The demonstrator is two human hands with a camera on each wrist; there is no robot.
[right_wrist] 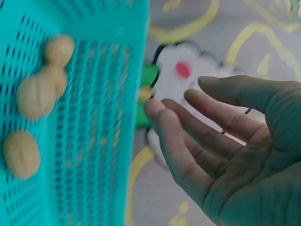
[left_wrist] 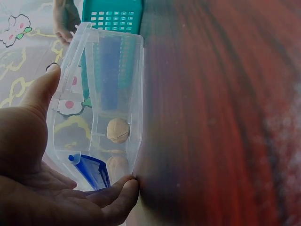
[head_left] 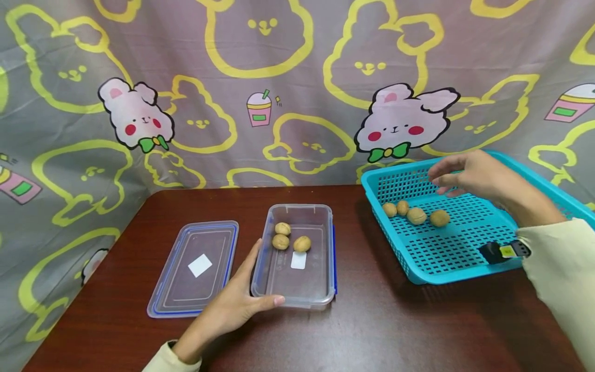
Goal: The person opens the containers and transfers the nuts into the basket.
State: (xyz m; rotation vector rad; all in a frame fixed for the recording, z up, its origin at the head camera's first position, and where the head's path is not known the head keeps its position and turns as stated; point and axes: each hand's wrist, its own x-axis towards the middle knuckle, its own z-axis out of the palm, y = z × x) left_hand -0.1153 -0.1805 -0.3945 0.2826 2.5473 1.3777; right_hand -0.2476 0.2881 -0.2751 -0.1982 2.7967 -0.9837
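A clear plastic food container (head_left: 302, 279) stands on the table with three walnuts (head_left: 302, 244) inside, gathered toward its far left. My left hand (head_left: 237, 299) grips its near left corner, thumb over the front rim and fingers along the left wall. In the left wrist view one walnut (left_wrist: 118, 130) shows through the clear wall, beside a blue latch (left_wrist: 91, 169). Over the turquoise basket (head_left: 418, 274) hovers my right hand (head_left: 479, 175), fingers loosely bent and holding nothing. Several walnuts (head_left: 416, 216) lie in the basket's left part, below and left of that hand.
The container's clear lid (head_left: 181, 289), with a blue seal and a white label, lies flat to the left. A patterned curtain (head_left: 297, 93) hangs behind the dark wooden table (head_left: 362, 325). A black wrist strap (head_left: 504, 251) sits at the right cuff, over the basket.
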